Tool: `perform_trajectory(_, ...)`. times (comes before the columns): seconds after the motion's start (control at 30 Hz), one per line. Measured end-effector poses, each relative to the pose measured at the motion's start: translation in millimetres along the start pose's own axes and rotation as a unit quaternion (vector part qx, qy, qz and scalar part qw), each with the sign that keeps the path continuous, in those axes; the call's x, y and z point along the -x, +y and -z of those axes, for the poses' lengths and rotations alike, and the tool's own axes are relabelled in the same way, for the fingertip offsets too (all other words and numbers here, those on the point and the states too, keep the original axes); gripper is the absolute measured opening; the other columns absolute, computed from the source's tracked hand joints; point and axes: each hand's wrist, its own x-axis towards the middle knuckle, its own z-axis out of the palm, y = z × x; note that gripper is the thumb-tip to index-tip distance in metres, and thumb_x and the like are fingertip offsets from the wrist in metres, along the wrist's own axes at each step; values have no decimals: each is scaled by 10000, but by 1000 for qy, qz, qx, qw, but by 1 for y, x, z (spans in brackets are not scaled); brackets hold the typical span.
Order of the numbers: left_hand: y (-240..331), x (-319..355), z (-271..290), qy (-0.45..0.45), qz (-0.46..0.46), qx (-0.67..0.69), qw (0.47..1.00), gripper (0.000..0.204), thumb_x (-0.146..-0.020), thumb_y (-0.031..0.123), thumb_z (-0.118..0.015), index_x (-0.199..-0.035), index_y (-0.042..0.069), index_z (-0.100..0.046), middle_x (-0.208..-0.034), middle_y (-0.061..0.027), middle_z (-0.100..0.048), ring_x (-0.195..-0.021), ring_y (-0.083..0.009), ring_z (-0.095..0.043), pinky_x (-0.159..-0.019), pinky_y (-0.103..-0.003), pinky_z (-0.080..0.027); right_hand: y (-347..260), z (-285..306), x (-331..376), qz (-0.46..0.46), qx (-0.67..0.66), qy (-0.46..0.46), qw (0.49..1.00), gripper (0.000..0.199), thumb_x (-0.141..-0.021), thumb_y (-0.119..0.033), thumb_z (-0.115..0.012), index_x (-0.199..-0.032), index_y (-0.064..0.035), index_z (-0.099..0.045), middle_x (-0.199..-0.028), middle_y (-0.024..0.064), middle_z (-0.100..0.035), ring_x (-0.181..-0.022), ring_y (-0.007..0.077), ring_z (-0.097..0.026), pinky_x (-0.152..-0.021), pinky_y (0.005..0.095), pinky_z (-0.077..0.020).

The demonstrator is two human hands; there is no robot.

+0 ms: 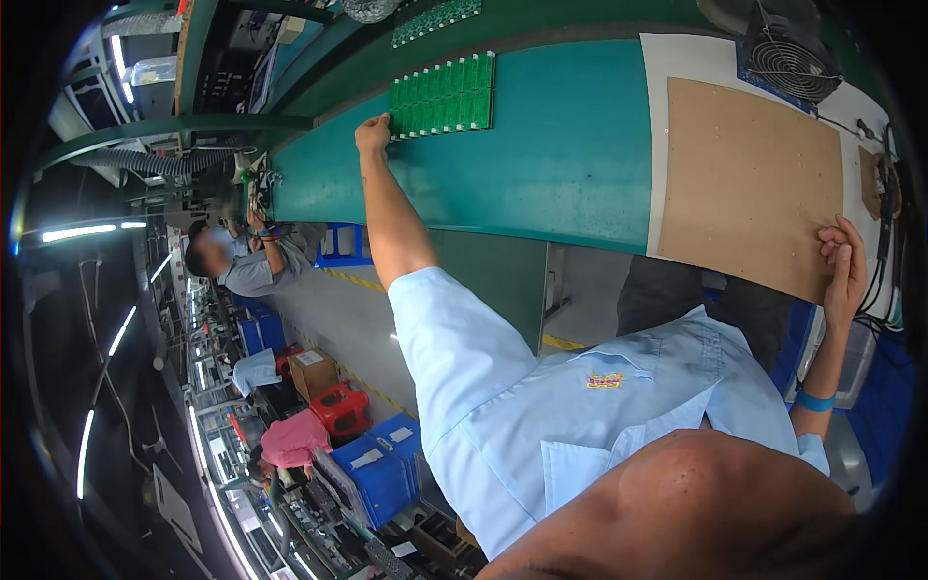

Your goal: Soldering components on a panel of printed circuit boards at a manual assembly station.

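Plainly, your teal bench (pixel 570 145) spread widest, then the brown board (pixel 749 184), with the green circuit panel (pixel 442 95) lying at the bench's far side. That panel was probably light, stiff and fragile, best taken by its short ends; it looked like a flat grid edged with white pieces (pixel 422 135). Your left hand (pixel 373 133) sat narrow at its left end, grip impossible to tell; your right hand (pixel 844 263) hung loosely curled, empty, by the board.
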Motion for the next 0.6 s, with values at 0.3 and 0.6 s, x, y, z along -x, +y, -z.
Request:
perform_trajectory(0.3,-3,-15,-1,15,-16,28,999,197,-916,203,-862,-900,18,-796,-840,-40,-736,-742,-158,-631,-753,-296,-552,2,-2,-3,-3,-20,-1,1000,387,-1183,-208,-452,-1455,35,-582,-1148,112,-693,-928,135,-547,-863,242,-454)
perform_trajectory(0.6,6,-18,-1,-25,-20,85,996,198,-935,176,-862,-905,23,-739,-888,-48,-723,-774,-145,-624,-772,-277,-533,4,-3,0,-1,-21,0,1000,390,-1180,-207,-458,-1465,35,-570,-1142,103,-677,-916,131,-533,-859,245,-449)
